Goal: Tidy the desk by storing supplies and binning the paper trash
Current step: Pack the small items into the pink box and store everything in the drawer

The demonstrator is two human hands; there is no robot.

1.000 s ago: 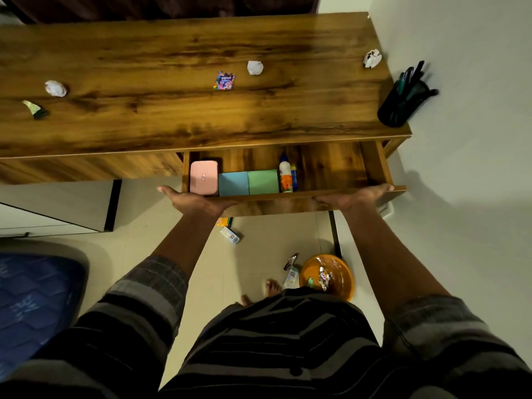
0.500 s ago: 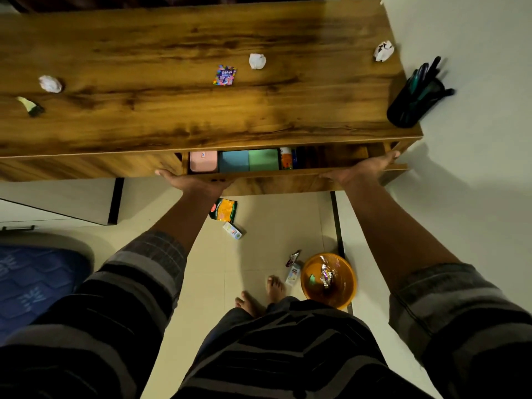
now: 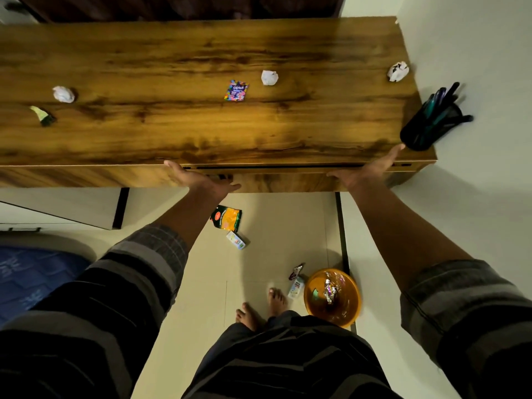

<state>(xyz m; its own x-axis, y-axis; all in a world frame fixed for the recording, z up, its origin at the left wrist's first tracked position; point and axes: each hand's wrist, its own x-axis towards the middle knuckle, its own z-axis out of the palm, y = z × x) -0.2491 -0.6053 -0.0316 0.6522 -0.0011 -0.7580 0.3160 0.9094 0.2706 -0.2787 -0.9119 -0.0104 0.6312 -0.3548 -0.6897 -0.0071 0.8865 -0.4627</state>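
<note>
Storing step closing out: your left hand [image 3: 201, 180] and right hand [image 3: 367, 172], fingers flat, well apart, press drawer front [image 3: 285, 181] nearly flush. Next: bin paper balls [image 3: 269, 77] on desk top [image 3: 172, 125]; orange bin [image 3: 332, 296] on floor.

"GEMS" in white letters on small multicoloured packet [image 3: 236, 90], lying flat on wooden desk [image 3: 172, 133] just left of crumpled white paper ball [image 3: 269, 77]. Print on orange snack packet [image 3: 226, 220] and small white carton [image 3: 236, 240], on floor below desk, too small to read.
</note>
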